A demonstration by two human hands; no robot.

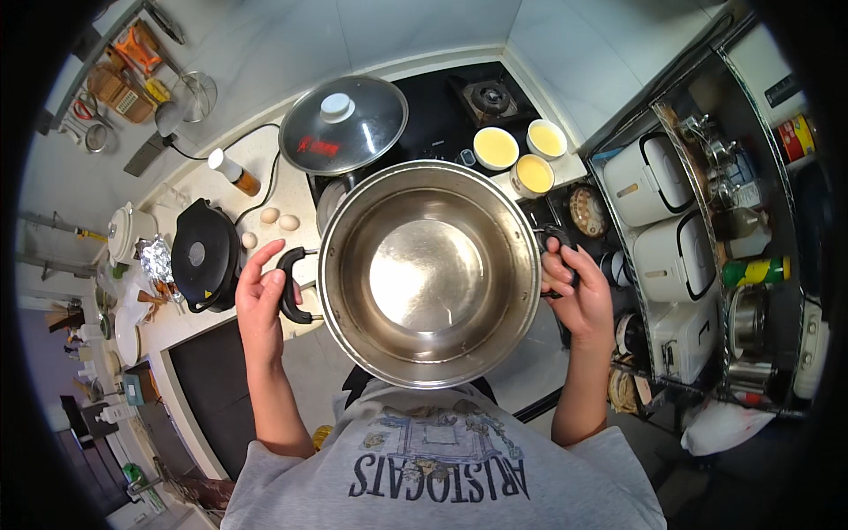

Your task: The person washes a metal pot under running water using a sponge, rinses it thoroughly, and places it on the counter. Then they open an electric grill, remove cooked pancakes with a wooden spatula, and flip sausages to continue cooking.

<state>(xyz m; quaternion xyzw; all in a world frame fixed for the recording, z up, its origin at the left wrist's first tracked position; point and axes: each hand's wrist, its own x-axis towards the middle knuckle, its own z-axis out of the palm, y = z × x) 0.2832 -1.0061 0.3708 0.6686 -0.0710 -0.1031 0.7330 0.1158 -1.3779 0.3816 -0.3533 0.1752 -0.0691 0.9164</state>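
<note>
A large stainless steel pot (427,344) is held up before me, between my body and the cooktop. My left hand (263,295) grips its black left handle (289,285), thumb on top. On the other side my right hand (583,291) closes around the right handle (551,265), which the fingers partly cover. The pot has no lid on, and its shiny bottom shows with perhaps a little water in it. Beyond the pot, a glass lid (364,126) with a pale knob rests over the left part of the black cooktop (424,106).
Three bowls of yellow liquid (495,148) stand at the cooktop's right, near a gas burner (490,98). Several eggs (269,215), a bottle (235,173) and a black electric griddle (205,255) occupy the left counter. A metal shelf rack with white bins (672,258) lines the right.
</note>
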